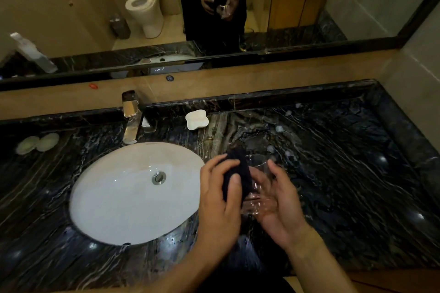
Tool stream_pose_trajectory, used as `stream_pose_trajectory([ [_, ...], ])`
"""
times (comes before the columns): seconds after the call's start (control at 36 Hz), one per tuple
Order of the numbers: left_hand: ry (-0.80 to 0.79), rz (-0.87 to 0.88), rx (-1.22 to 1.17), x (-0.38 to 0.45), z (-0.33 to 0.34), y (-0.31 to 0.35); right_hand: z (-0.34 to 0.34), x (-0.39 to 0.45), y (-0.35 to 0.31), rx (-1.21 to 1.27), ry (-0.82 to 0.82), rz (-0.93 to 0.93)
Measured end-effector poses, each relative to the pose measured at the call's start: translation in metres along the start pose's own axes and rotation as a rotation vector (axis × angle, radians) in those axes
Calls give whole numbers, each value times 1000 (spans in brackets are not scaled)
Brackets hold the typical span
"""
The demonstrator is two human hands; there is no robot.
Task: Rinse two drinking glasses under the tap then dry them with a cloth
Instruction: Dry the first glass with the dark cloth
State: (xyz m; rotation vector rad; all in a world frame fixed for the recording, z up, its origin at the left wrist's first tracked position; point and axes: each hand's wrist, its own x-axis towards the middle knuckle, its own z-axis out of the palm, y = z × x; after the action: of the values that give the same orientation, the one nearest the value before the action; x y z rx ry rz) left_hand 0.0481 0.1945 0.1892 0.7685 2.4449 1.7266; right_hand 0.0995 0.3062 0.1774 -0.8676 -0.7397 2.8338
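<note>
- Left hand (220, 194) pinches a dark cloth (237, 173) against a clear glass (258, 188).
- Right hand (277, 204) cups the glass above the marble counter (357, 173), beside the sink (100, 197).
- Risk: wet glass could slip and shatter.

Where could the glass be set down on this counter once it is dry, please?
The counter right of the hands, out to the corner, is bare. So is the strip before the sink. Behind the sink, the tap and soap dish crowd it.

Dim warm light, wide-angle edge bending, slight motion blur.
</note>
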Motion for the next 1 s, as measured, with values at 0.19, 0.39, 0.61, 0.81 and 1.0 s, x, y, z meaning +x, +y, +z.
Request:
stream_pose_trajectory([
  [0.19,18,-152,-52,25,0,0,1,1,4,-66,-12,-34],
  [0.39,-29,-110,-38,4,-1,0,-1,3,10,-161,62,-144],
  [0.61,-50,66,-1,-24,-3,-5,0,4,2,-94,126,-134],
  [0.81,22,-64,-45,9,-6,1,6,-2,1,-84,-56,-56],
  [1.0,-10,-194,-89,31,3,8,10,-1,-1,-197,-64,-91],
])
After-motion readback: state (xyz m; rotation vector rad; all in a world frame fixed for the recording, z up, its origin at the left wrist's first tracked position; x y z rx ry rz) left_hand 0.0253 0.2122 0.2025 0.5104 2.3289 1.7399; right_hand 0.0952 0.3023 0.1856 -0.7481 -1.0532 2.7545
